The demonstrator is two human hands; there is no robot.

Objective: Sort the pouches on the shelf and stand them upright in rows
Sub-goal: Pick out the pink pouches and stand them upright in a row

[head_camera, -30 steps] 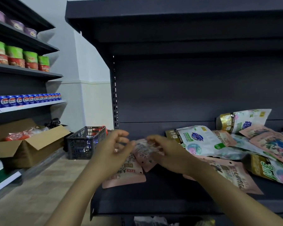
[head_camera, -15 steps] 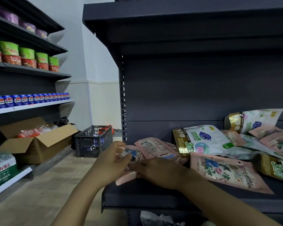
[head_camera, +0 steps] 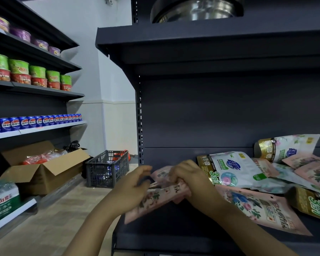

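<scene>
- Both hands meet over the left end of the dark shelf (head_camera: pixel 174 235), and between them is a pink floral pouch (head_camera: pixel 155 200) lying tilted, its lower corner hanging past the shelf's left edge.
- The left hand (head_camera: pixel 131 191) has its fingers curled round the pouch's upper left part, with the thumb on top; motion blur hides exactly how the fingertips sit.
- The right hand (head_camera: pixel 190 180) curls its fingers down over the pouch's upper right edge and grips it, just beside the left hand.
- Right behind the grip, partly hidden by both hands, a second pink pouch (head_camera: pixel 162 173) leans near the shelf's back panel.
- Just right of the grip, a large pink flowered pouch (head_camera: pixel 257 207) lies flat on the shelf.
- Behind and right of the right hand, a white pouch with a gold top (head_camera: pixel 231 169) lies on its side, touching other pouches in an untidy heap.
- Farther right, a gold pouch with green lettering (head_camera: pixel 314 204) lies at the frame's edge, and a white and gold pouch (head_camera: pixel 286 146) leans on the back panel above the heap.
- Far left of the grip, on the floor, stand a dark plastic crate (head_camera: pixel 107 169) and an open cardboard box (head_camera: pixel 44 169).
- Beyond those, a side rack carries blue cans (head_camera: pixel 35 121) and green and red tubs (head_camera: pixel 31 74).
</scene>
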